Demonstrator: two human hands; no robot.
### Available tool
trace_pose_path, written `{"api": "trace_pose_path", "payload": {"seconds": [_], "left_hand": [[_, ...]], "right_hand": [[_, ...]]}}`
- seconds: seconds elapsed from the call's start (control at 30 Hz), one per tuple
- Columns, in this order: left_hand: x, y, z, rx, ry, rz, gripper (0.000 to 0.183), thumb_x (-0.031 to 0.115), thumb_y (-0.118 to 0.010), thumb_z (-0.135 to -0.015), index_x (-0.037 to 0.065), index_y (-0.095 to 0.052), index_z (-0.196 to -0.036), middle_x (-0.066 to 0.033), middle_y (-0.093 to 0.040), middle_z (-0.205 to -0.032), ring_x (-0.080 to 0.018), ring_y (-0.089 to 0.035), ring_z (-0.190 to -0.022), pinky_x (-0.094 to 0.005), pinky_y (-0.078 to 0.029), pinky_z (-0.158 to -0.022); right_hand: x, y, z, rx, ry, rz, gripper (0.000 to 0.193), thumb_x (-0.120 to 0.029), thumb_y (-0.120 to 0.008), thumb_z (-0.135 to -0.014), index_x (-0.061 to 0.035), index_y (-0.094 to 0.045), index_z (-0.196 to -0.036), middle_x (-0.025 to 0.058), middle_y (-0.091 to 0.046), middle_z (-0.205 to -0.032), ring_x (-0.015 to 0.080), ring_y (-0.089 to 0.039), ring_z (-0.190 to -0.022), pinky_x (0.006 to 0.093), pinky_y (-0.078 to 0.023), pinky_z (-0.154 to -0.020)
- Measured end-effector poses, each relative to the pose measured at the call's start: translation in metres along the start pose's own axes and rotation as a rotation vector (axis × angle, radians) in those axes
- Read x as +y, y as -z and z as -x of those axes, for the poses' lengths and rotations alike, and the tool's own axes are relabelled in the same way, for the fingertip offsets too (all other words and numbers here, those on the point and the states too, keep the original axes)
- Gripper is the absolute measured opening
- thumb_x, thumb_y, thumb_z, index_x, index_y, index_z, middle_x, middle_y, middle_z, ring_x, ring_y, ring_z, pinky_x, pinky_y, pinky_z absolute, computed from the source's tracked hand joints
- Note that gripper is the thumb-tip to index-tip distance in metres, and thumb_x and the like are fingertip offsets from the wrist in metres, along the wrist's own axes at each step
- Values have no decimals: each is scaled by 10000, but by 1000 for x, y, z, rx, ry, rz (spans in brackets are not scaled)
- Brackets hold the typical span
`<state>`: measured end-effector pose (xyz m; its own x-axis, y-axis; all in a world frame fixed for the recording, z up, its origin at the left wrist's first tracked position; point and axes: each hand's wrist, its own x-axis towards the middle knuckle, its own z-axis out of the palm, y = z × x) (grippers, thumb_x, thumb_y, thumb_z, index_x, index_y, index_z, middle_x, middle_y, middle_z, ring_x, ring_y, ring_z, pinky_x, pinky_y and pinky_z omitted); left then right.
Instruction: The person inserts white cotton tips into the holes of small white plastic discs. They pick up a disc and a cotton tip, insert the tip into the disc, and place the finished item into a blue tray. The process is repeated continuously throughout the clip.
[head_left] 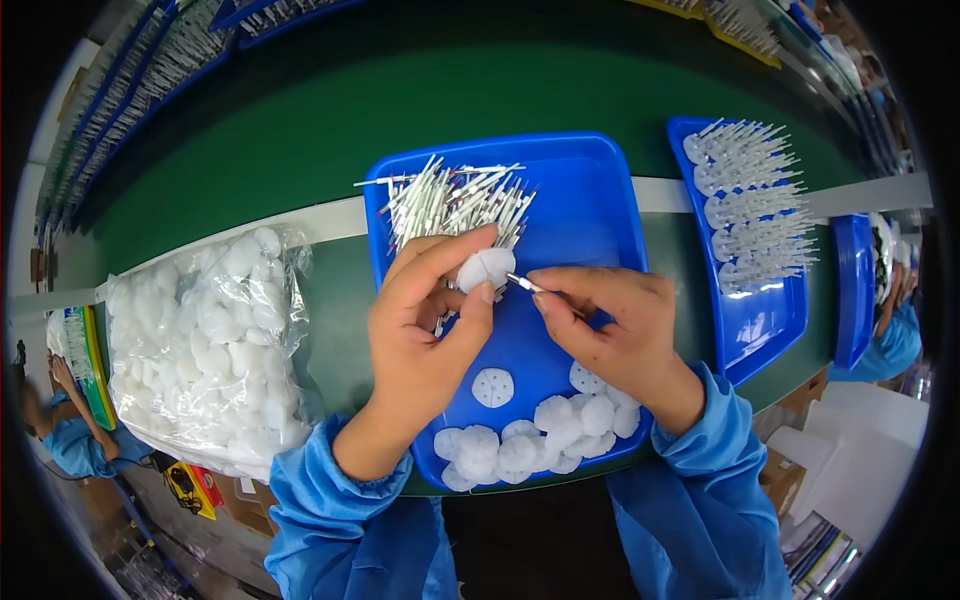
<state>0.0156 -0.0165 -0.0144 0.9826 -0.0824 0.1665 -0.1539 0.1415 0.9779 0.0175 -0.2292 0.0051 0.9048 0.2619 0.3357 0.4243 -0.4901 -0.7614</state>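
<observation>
Over a blue tray (575,245), my left hand (425,325) pinches a white round plastic disc (484,266) between thumb and fingers. My right hand (625,325) grips a thin white rod (522,283) with a dark band, its tip at the disc's edge. Whether the tip has entered the disc I cannot tell. A heap of similar thin white rods (440,205) lies in the tray's far left, partly behind my left hand. Along its near side lie loose discs (520,452), and one single disc (493,388) with small holes lies flat farther in.
To the left, a clear plastic bag (215,340) is full of white discs. At the right, another blue tray (750,335) holds rows of discs with rods attached (750,205). More filled trays line the far left edge. Other people work at both sides.
</observation>
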Motion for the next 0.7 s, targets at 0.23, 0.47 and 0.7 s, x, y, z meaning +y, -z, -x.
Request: {"api": "trace_pose_path", "payload": {"seconds": [0.23,0.47,0.7], "left_hand": [[0,5,-1,31,-59,-143,394,-102,-699,-976,6,-751,-1351,-107,-681,-1296,-138,-707,-1055,-231,-603,-799],[13,-1,-2,-20,-134,-495,426,-99,-742,-909,48,-797,-1305,-104,-816,-1192,-187,-723,-974,-285,-583,-762],[14,-7,5,-52,-258,-714,489,-82,-787,-827,31,-802,-1302,-118,-816,-1009,-256,-719,-844,-361,-594,-753]], "right_hand": [[-1,-2,3,37,-120,-127,182,-48,-853,-903,-46,-846,-1085,83,-768,-747,112,-715,-595,274,-536,-542],[-7,2,1,-53,-197,-111,161,-113,-887,-903,-55,-839,-1046,68,-748,-715,139,-697,-567,278,-518,-535],[1,-2,-3,100,117,211,135,-156,-886,-870,-89,-787,-934,54,-763,-793,196,-710,-630,337,-525,-567]]}}
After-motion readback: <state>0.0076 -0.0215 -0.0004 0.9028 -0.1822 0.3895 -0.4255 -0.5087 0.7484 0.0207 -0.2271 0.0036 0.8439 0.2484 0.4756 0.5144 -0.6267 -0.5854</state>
